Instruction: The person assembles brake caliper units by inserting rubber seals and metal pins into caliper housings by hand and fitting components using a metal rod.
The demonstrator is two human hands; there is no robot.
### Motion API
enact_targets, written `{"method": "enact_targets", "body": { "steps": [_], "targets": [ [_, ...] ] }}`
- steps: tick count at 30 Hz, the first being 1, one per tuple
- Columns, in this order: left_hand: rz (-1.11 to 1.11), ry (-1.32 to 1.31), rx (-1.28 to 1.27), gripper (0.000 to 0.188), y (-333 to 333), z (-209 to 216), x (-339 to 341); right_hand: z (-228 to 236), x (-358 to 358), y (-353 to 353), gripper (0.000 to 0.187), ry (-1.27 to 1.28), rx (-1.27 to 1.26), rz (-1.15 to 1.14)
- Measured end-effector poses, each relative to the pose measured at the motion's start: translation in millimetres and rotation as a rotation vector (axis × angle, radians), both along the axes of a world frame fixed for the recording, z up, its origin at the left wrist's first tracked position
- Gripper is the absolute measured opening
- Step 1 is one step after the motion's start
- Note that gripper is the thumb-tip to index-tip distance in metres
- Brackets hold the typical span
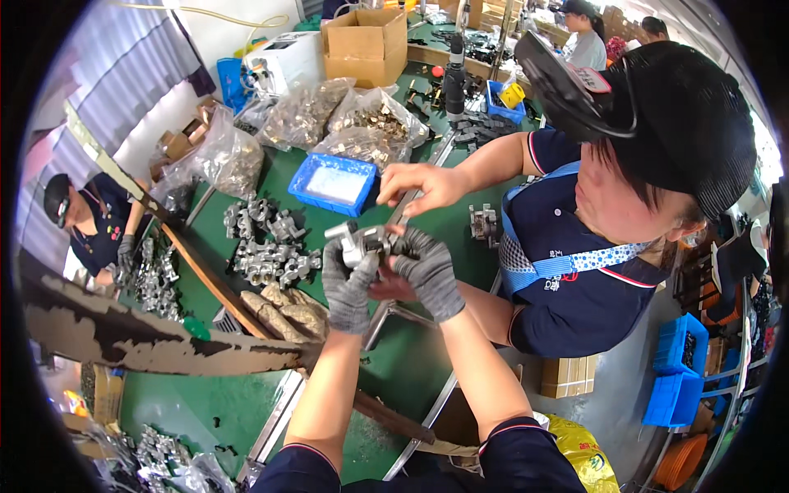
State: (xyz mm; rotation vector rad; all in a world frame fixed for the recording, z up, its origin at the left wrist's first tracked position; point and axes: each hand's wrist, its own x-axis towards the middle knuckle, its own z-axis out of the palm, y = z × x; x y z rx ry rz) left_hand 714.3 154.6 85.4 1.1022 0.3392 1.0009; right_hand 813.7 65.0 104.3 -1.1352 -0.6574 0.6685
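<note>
In my left hand [347, 289], in a grey knit glove, a silver metal fitting [355, 245] is gripped above the green table. My right hand [427, 275], in a matching glove, closes on the fitting's right side, its bare fingertips against it. A co-worker stands close on the right. One bare hand [423, 186] of theirs hangs just above my right fingers; their other hand [393, 285] shows partly behind my gloves. Left of my hands, a pile of similar silver metal fittings [267, 245] lies on the table.
Beyond my hands stand a blue tray [333, 182], plastic bags of brass-coloured parts [374, 123] and a cardboard box [364, 48]. A worn metal beam [164, 333] crosses at left, near crumpled beige gloves [283, 314]. Another person [99, 226] works at far left. Blue bins [675, 398] stand right.
</note>
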Motion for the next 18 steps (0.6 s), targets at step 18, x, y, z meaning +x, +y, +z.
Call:
{"method": "enact_targets", "body": {
  "steps": [18],
  "targets": [
    [-0.132,0.122,-0.572,0.053,-74.7,18.7,-110.4,23.1,-111.0,-69.6,0.028,-0.742,-0.239,-0.379]
  ]
}}
